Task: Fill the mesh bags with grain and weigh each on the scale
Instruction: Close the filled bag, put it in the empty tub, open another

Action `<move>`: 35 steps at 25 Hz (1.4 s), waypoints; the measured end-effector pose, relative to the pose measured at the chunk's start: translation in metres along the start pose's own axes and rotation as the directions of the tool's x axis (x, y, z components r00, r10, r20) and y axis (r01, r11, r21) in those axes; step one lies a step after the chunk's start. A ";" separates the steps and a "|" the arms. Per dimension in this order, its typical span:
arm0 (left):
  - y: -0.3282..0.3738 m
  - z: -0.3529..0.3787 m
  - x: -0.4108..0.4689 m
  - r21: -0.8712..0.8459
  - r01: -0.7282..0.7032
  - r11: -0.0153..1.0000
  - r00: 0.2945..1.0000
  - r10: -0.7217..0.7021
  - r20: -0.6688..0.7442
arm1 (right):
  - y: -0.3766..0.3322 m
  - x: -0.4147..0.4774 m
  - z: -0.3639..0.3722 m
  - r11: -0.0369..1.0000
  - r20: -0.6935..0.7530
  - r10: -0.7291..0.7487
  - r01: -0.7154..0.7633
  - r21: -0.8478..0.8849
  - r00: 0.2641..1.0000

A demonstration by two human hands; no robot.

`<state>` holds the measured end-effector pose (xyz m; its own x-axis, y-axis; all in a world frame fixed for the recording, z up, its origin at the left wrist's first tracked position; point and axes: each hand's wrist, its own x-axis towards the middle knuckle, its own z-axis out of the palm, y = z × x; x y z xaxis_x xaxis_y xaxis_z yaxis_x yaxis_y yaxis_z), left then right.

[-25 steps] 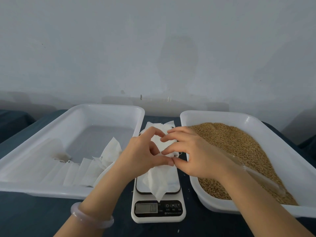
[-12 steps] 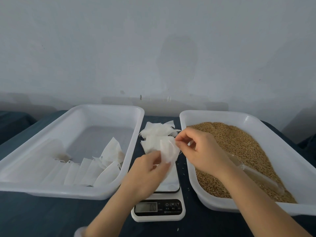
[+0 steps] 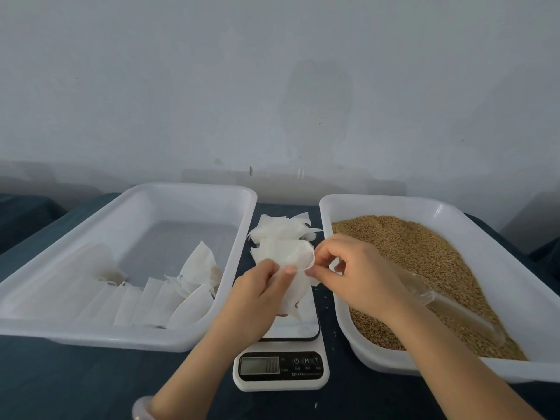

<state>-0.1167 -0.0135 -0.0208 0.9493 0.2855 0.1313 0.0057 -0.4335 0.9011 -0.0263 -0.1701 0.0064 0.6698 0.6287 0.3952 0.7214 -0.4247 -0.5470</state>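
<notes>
Dark tabletop [image 3: 75,386]; both hands pinch mesh bag [image 3: 291,256] over scale [image 3: 281,371].

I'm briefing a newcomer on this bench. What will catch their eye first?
At centre, the left hand and right hand hold a white mesh bag over the scale. The right tray, heaped with brown grain, stands out, with a clear scoop lying in it. The left tray holds a row of flat bags along its near side.
</notes>
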 end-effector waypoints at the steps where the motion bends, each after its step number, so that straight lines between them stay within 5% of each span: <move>1: 0.000 -0.002 -0.001 0.037 -0.024 0.999 1.000 0.023 0.006 | 0.001 0.000 0.001 1.000 -0.008 0.000 0.000 0.013 1.000; 5: -0.010 -0.008 0.001 0.126 -0.016 0.992 1.000 0.016 0.003 | 0.005 -0.001 -0.003 0.996 -0.013 0.006 -0.005 0.090 1.000; 13: -0.005 -0.010 0.000 -0.058 0.159 0.986 0.986 -0.156 0.051 | 0.008 -0.004 -0.006 0.905 -0.008 0.024 -0.018 0.425 1.000; 17: -0.001 -0.011 -0.002 -0.084 0.117 0.990 0.990 -0.110 0.085 | 0.011 -0.005 -0.009 0.966 0.230 0.086 -0.138 0.220 0.969; 24: 0.006 -0.020 -0.003 0.044 0.083 0.996 0.993 -0.086 0.079 | 0.006 -0.008 -0.013 0.974 0.211 0.005 -0.052 0.219 0.977; 28: 0.009 -0.019 -0.003 -0.194 0.156 0.969 0.981 -0.129 0.144 | 0.005 -0.007 -0.016 0.947 0.264 0.023 -0.105 0.302 0.964; 30: 0.006 -0.018 -0.005 -0.181 0.190 0.965 0.972 -0.159 0.171 | 0.005 -0.008 -0.021 0.947 0.267 0.031 -0.114 0.300 0.963; 35: 0.007 -0.025 -0.003 -0.147 0.127 0.981 0.978 -0.098 0.186 | 0.002 -0.009 -0.028 0.994 0.272 0.004 -0.033 0.102 0.962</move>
<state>-0.1268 0.0037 -0.0044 0.9860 0.1628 -0.0371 0.0797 -0.2637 0.9613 -0.0260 -0.1948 0.0229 0.5997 0.7804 0.1772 0.6772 -0.3769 -0.6319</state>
